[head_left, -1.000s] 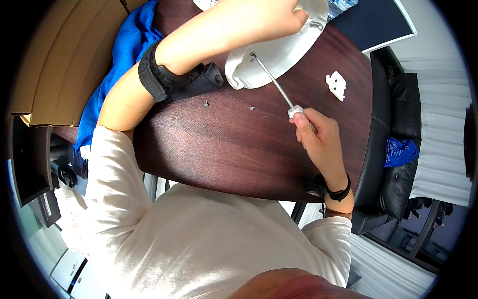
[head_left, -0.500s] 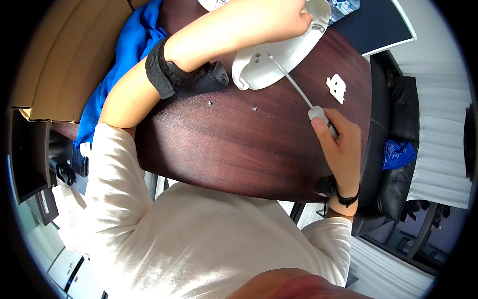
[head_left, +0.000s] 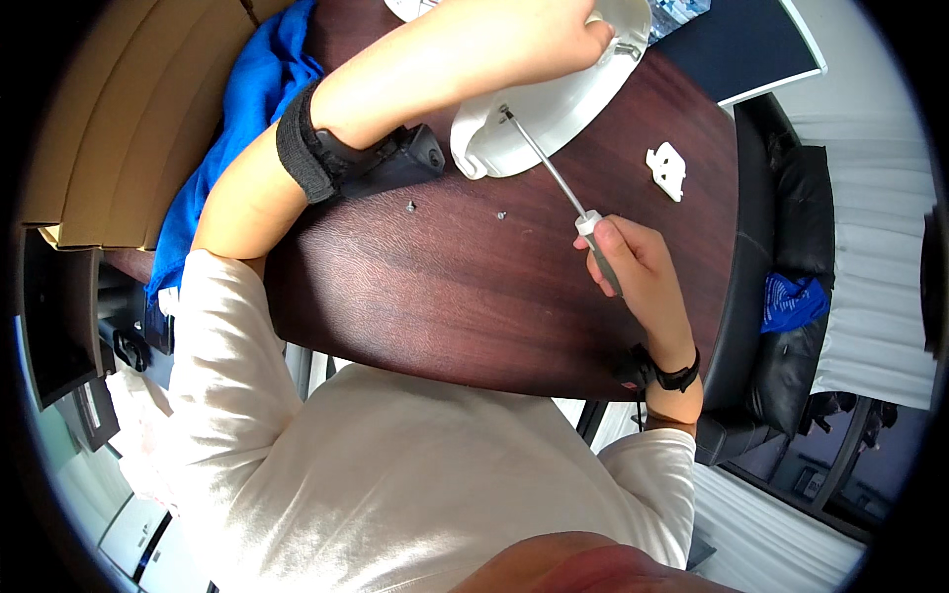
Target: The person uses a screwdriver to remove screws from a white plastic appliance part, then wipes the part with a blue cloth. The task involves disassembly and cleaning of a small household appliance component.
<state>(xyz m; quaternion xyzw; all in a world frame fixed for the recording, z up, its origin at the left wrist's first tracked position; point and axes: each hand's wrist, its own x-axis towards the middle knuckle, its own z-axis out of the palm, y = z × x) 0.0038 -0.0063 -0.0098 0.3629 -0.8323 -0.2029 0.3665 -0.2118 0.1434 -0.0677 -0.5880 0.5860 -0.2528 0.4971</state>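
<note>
A white curved plastic housing (head_left: 539,138) lies with its hollow side up at the far middle of the table. My left hand (head_left: 559,35) is closed over its upper part, fingers curled; what lies under them is partly hidden. My right hand (head_left: 641,269) grips a screwdriver (head_left: 600,247) by its grey and white handle. The thin shaft slants up to the left, and its tip meets a small screw hole (head_left: 504,111) inside the housing. Two small screws (head_left: 411,207) lie apart on the table, below the housing. To its right sits a small white plastic bracket (head_left: 667,171).
Blue cloth (head_left: 237,128) and a brown cardboard box (head_left: 129,119) are along the left of the dark wooden table (head_left: 445,296). At the far right stand a dark white-edged panel (head_left: 736,49) and clear plastic packaging (head_left: 677,15). A black sofa (head_left: 781,366) flanks the table's right side.
My right hand and the screwdriver have moved left, bringing the tip from bare housing surface to the screw hole. My left hand has shifted slightly left with the housing.
</note>
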